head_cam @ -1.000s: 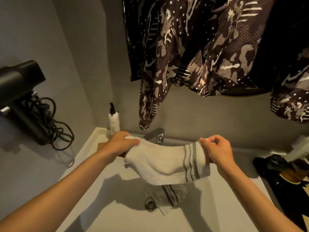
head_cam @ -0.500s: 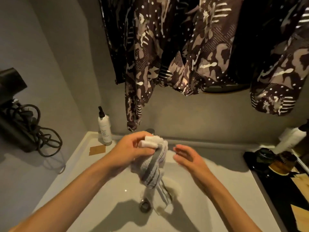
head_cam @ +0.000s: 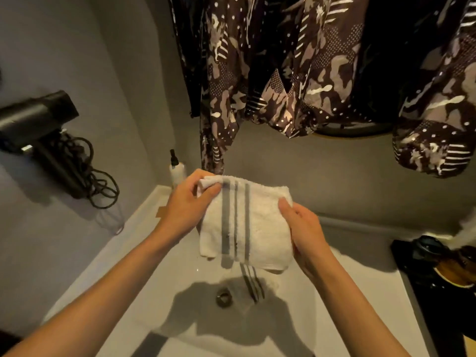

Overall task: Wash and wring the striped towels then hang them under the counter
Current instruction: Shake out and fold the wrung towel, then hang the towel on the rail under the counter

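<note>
A white towel with three grey stripes (head_cam: 260, 222) hangs folded above the white sink (head_cam: 134, 253). My left hand (head_cam: 185, 204) pinches its upper left corner between thumb and fingers. My right hand (head_cam: 304, 228) grips its right edge, thumb on the front face. A second striped towel (head_cam: 253, 282) lies in the basin beside the drain (head_cam: 223, 299), mostly hidden behind the held one.
A black hair dryer with a coiled cord (head_cam: 51, 143) hangs on the left wall. A white pump bottle (head_cam: 177, 168) stands at the sink's back left corner. Patterned dark garments (head_cam: 296, 73) hang overhead. Dark items (head_cam: 438, 261) sit on the counter at right.
The towel went from stretched wide between both hands to bunched in my left hand alone. Now my right hand has taken its right edge and it hangs folded flat.
</note>
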Demonstrator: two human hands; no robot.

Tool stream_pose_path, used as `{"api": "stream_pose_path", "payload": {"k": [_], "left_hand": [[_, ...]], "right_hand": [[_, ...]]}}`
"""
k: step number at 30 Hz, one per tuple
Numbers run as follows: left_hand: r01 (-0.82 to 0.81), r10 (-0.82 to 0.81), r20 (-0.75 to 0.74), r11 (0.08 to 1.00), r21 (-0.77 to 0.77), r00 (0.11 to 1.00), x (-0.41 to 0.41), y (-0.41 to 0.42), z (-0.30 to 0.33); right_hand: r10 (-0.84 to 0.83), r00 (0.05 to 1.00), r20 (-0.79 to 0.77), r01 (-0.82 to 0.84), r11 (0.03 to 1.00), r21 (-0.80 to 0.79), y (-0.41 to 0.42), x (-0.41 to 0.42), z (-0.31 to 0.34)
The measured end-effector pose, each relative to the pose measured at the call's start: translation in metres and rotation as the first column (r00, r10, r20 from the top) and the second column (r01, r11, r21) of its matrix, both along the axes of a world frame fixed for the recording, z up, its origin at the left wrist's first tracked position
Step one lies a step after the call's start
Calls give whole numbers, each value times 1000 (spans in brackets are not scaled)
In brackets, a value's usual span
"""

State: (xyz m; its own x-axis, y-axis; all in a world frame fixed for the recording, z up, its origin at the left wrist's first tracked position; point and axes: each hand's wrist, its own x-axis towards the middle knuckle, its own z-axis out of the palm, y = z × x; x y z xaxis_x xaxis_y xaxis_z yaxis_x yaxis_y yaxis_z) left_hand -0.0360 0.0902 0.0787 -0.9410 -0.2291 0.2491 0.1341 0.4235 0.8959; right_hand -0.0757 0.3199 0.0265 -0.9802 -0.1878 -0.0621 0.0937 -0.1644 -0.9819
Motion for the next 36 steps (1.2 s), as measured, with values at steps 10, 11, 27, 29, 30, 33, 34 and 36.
{"api": "stream_pose_path", "payload": {"k": [10,11,27,29,30,33,34,36], "left_hand": [[-348,-197,512,532,772,836,22,57,-99],[-337,-259,504,491,803,824,31,57,-101],[-355,-703,424,254,900,571,287,235,-181],[-408,-744,281,12,913,606,309,270,-180],[-411,-734,244,-52,910,633,317,283,-180],[-354,-661,300,56,934,688,330,316,-181],[-327,-644,343,151,933,684,333,323,-187],[-274,-635,429,332,902,642,340,338,-199]], "right_hand": [[318,856,407,-120,889,-442,22,45,-66],[294,871,394,-150,922,-357,25,55,-71],[42,934,354,68,954,-291,169,298,-90],[-30,929,369,105,977,-185,197,327,-94],[-52,928,369,115,982,-149,211,340,-95],[-115,923,368,163,982,-101,262,367,-101],[-126,919,373,172,980,-95,278,373,-105],[-142,895,422,196,977,-87,312,388,-123]]}}
